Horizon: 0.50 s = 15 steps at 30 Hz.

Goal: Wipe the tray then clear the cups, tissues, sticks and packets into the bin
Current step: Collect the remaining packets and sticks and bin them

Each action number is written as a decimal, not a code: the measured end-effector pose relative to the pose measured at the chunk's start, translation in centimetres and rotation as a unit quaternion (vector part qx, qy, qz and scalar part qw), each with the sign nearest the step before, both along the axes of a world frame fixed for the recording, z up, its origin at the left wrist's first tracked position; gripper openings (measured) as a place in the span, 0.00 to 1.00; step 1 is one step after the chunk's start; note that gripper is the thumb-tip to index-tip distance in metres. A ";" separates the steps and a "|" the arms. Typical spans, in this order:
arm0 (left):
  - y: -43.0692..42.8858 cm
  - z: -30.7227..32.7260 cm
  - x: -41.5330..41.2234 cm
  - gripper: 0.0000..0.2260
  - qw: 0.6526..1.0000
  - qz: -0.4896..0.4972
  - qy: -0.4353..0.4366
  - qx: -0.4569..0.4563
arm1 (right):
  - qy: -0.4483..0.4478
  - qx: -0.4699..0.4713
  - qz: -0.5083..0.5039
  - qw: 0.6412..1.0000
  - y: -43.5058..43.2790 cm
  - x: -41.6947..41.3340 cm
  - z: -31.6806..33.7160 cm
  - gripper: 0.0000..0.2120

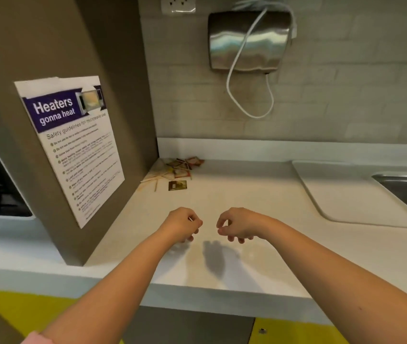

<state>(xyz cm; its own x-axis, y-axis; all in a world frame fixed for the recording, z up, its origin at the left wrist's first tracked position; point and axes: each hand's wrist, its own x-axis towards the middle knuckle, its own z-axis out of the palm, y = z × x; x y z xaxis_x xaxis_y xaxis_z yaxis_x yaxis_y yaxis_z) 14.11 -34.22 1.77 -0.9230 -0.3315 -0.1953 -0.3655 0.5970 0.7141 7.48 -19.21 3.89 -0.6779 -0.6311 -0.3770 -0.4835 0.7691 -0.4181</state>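
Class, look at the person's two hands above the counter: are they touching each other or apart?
Apart. The head view shows a clear strip of white counter between the left hand and the right hand, both curled loosely with fingertips not meeting.

Two bare forearms reach forward side by side, the left hand point(182, 223) and right hand point(237, 225) near each other, palms down, fingers loosely curled inward, neither clearly holding anything.

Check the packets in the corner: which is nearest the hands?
The dark green packet, lying apart in front of the reddish packets and sticks.
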 end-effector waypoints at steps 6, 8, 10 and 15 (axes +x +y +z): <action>-3.3 -0.8 -3.7 0.06 0.995 0.083 0.047 0.023 | 0.013 -0.039 -0.005 0.999 -3.2 -4.6 -0.8 0.11; -4.1 -1.1 -5.3 0.07 0.991 0.121 0.055 0.033 | 0.012 -0.045 -0.005 0.999 -4.2 -6.6 -1.0 0.11; -4.9 -1.5 -7.2 0.07 0.985 0.153 0.064 0.038 | 0.018 -0.052 0.004 0.998 -5.2 -8.9 -1.1 0.10; -6.8 -2.3 -11.2 0.07 0.971 0.217 0.095 0.008 | 0.059 -0.094 0.033 0.993 -7.9 -14.0 -2.3 0.11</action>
